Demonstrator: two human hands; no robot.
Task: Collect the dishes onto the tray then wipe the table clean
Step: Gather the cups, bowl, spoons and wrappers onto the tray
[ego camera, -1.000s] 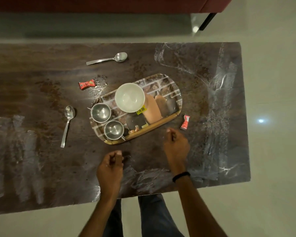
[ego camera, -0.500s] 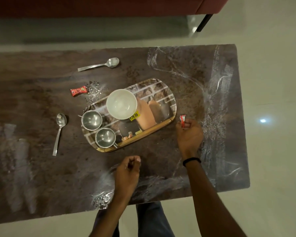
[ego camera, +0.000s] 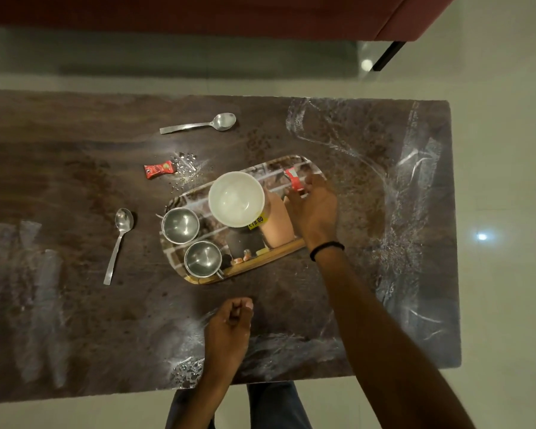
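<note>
Over the tray point(ego camera: 198, 275) now — right hand point(ego camera: 314, 209) pinching the red wrapper point(ego camera: 294, 179), lifted off the table point(ego camera: 75, 305).

head view, steeply down, over table point(ego camera: 75, 320)

The right hand point(ego camera: 314, 209) covers the tray's point(ego camera: 198, 278) far right end, and its fingers hide part of the red wrapper point(ego camera: 294, 179) pinched there. The white bowl point(ego camera: 236, 199) masks the tray print beneath and clips the yellow price sticker point(ego camera: 257, 222). Upper frame edge cuts off the maroon sofa point(ego camera: 198, 13). The left hand point(ego camera: 229, 329) is curled; whether anything is inside is unreadable. Print on the second wrapper point(ego camera: 158, 170) is too small.
</note>
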